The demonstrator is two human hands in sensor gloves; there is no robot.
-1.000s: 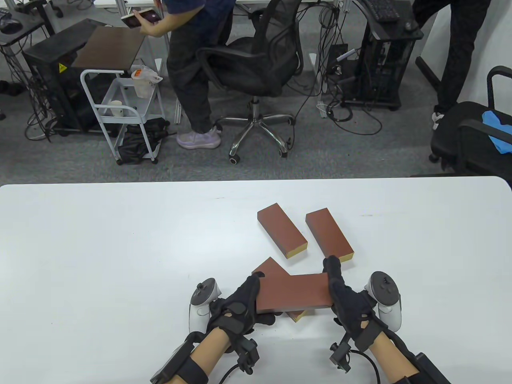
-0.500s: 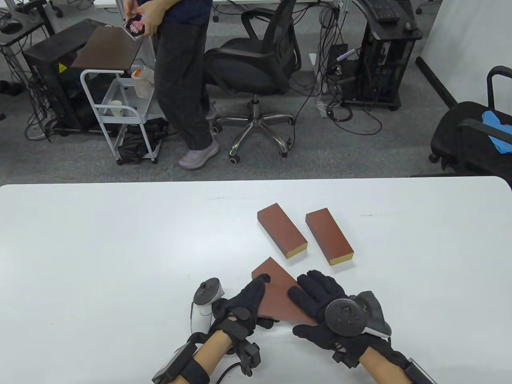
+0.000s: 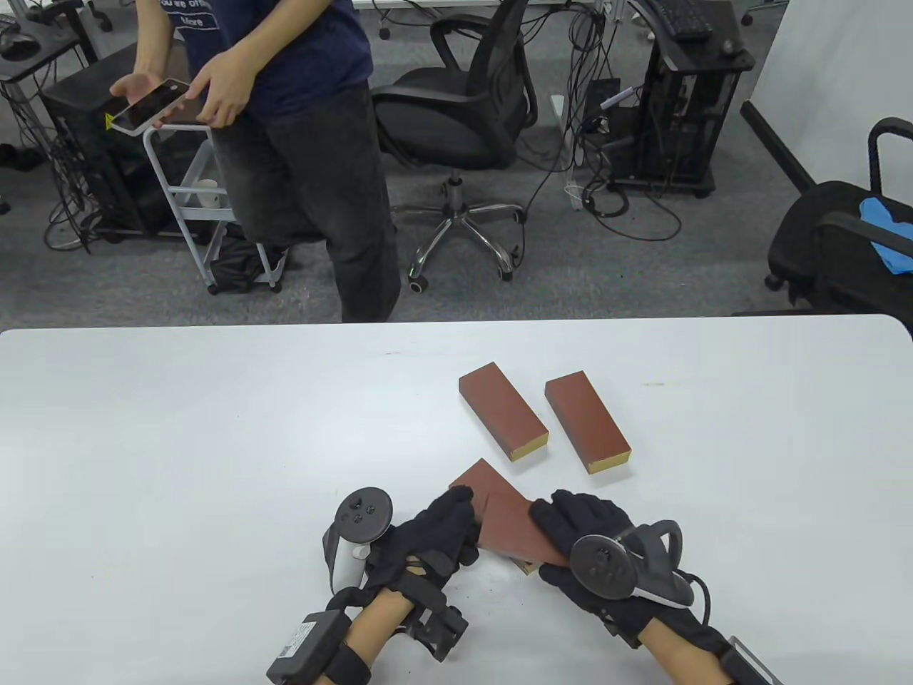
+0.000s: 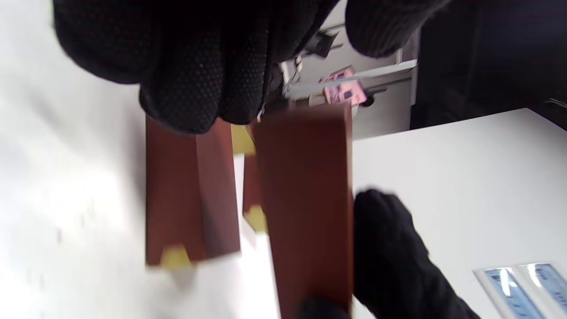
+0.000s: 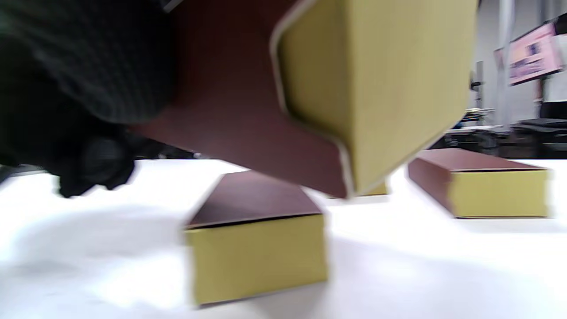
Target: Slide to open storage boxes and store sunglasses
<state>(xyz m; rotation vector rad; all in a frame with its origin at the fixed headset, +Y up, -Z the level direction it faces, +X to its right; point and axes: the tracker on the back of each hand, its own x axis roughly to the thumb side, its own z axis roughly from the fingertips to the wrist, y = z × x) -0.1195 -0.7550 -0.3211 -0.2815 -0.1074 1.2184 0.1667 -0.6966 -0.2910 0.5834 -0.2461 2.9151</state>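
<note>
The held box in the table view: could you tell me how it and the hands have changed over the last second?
The held box turned from crosswise to angled; the right hand moved from its end onto its top. The left hand still grips its left end. The three other boxes stayed put.

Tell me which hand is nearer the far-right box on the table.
Right. The right hand grips the lifted box just below and left of the far-right box; the left hand holds the lifted box's other end, farther left.

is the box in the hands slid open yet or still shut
Shut, as far as the pictures show. In the right wrist view the held box has its yellow end flush with the brown sleeve. Its other end is hidden.
</note>
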